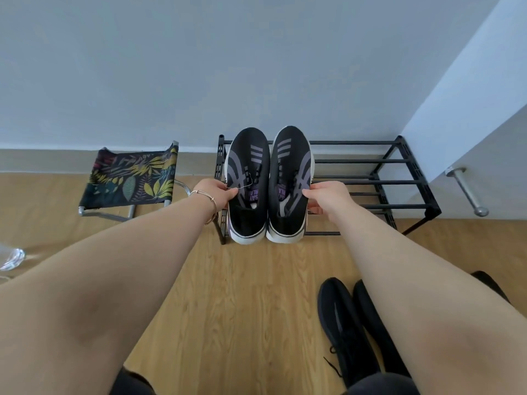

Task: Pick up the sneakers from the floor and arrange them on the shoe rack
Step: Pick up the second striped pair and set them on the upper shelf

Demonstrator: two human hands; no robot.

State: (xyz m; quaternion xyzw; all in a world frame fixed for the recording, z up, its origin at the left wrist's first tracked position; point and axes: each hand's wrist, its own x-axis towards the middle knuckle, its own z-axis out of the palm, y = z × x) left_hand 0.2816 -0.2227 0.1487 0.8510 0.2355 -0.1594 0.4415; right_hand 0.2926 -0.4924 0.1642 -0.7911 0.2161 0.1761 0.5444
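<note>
Two black sneakers with grey stripes and white soles lie side by side on the left end of the black metal shoe rack [370,161], toes toward the wall. My left hand [216,192] grips the left sneaker [247,166] at its outer side. My right hand [325,196] grips the right sneaker [289,163] the same way. A second pair, all black sneakers [342,329], sits on the wooden floor at the lower right, partly hidden behind my right forearm.
A folding stool [128,181] with a leaf-print fabric seat stands left of the rack. The right part of the rack holds nothing. A white wall corner and a metal door stopper [467,192] lie to the right. A clear plastic item [11,258] rests at the left edge.
</note>
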